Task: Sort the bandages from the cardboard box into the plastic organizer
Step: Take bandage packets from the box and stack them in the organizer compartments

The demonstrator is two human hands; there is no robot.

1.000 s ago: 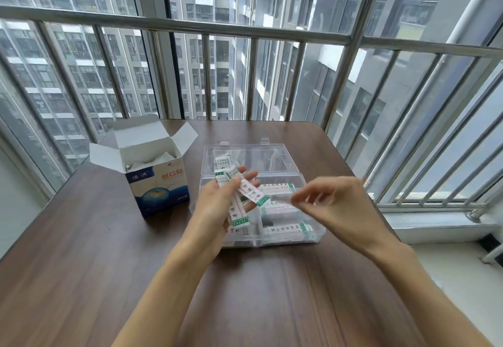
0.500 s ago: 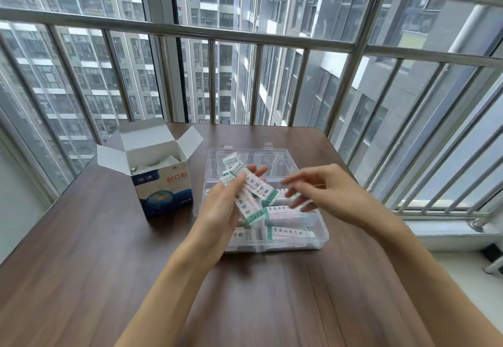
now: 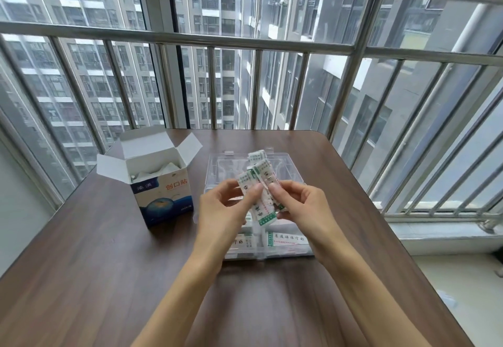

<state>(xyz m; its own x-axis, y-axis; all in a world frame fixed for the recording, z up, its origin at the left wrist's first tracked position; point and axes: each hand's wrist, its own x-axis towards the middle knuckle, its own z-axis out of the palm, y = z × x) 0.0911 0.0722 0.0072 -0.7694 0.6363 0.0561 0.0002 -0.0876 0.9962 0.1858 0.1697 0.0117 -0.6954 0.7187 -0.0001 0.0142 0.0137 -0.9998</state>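
Bandages (image 3: 257,183): fanned stack pinched in your left hand (image 3: 226,210), above the plastic organizer (image 3: 288,168). Right hand (image 3: 302,205) grips the front strip. Peel just that one, lay it flat at 6 o'clock. Cardboard box (image 3: 160,183) sits at 9 o'clock.

1. The bandages (image 3: 260,183) I hold are white wrapped strips with green ends and printing, fanned upward between my fingertips (image 3: 254,190) of both hands.
2. The plastic organizer (image 3: 288,167) is clear, lid open, directly beneath and beyond my fingers, with more strips flat inside.
3. The cardboard box (image 3: 160,183), white and blue, stands upright, flaps open, left of my fingers.
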